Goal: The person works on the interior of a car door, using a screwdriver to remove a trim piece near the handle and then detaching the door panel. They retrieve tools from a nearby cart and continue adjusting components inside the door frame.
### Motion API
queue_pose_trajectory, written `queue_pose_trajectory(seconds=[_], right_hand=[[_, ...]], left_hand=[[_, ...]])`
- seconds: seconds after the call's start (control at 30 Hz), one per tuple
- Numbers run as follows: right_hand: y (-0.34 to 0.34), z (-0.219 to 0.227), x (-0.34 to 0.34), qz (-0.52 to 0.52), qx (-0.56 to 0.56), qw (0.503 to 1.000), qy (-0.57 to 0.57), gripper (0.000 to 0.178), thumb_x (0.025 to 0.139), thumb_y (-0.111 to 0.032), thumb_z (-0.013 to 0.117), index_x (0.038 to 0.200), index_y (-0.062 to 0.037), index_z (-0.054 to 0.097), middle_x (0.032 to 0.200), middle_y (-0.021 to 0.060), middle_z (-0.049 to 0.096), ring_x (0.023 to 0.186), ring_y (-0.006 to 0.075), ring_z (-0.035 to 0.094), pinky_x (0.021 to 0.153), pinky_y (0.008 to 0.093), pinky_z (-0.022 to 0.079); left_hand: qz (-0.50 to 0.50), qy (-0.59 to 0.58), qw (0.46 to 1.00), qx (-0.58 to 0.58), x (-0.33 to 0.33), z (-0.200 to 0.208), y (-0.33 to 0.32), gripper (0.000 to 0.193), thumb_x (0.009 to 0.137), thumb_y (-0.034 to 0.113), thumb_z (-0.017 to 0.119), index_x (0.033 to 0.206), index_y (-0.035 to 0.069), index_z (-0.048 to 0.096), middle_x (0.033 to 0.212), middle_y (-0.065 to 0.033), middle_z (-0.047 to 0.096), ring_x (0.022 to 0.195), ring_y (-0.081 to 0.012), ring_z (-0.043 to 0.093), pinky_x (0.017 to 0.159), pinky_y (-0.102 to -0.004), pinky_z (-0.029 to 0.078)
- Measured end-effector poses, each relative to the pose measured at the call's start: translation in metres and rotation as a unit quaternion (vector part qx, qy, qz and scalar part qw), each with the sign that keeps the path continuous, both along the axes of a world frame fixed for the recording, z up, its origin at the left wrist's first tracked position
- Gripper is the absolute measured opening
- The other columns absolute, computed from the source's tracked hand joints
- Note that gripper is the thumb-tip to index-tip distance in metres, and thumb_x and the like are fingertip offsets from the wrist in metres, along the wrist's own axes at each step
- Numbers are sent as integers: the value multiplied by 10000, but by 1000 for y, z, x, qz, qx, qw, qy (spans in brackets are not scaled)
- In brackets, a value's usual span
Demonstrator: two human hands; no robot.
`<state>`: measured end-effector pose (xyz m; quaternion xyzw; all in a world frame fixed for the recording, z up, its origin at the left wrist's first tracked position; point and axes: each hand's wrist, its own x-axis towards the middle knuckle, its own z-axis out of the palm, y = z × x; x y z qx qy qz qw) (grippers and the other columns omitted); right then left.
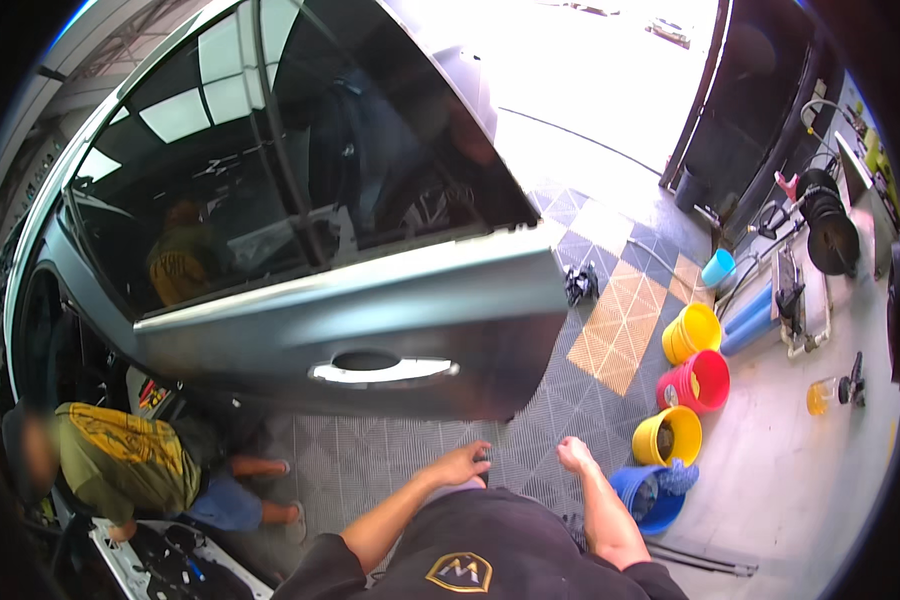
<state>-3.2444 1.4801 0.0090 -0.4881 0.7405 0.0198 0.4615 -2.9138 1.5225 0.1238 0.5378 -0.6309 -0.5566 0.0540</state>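
My left hand (457, 465) is held in front of my body, its fingers loosely bent and apart, with nothing visible in them. To its right, my right hand (573, 454) is curled into a fist; whatever it may hold is hidden. Both hands hover over the grey tiled floor, apart from each other. Ahead of them stands an open grey car door (410, 310) with dark tinted glass (320, 150). A chrome door handle (385, 371) sits on its outer panel, above and to the left of my left hand. Neither hand touches the door.
At left a person in an olive-and-yellow shirt (135, 455) bends over a detached door panel (185, 565). Along the right wall stand a yellow bucket (688, 340), a red bucket (678, 388) and a blue bucket (630, 492). A hose reel (828, 225) hangs above.
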Motion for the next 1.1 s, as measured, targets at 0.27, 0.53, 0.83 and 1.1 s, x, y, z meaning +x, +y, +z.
queue_pose_trajectory(seconds=[0.27,0.53,0.83,1.1], right_hand=[[-175,-4,-63,-39,-102,991,-83,160,873,-147,559,907,-41,674,692,68,653,541,154,595,506,330,494],[-434,-38,-91,201,-47,976,-67,221,839,-157,573,935,-31,727,824,182,727,785,292,715,745,416,558],[-686,12,-43,257,-22,952,-163,230,834,-174,583,924,-10,717,841,180,726,806,265,720,768,385,559],[-944,40,-36,208,-71,947,-233,271,906,-196,588,1031,25,683,774,128,702,559,195,647,536,331,541]], left_hand=[[375,502,696,350,-39,-69,-55,438,1046,320,472,1383,41,490,1338,-145,579,1217,-301,577,990,-393,510],[630,651,394,153,-80,-75,-7,377,937,349,572,1199,78,587,982,-77,595,978,-255,570,911,-426,464],[929,308,207,-9,-163,-56,-68,315,946,386,546,1092,112,601,792,-19,517,714,-185,508,630,-345,426],[431,-41,879,197,-241,-106,-324,428,919,344,637,1208,29,654,950,-80,745,868,-237,694,792,-397,527]])
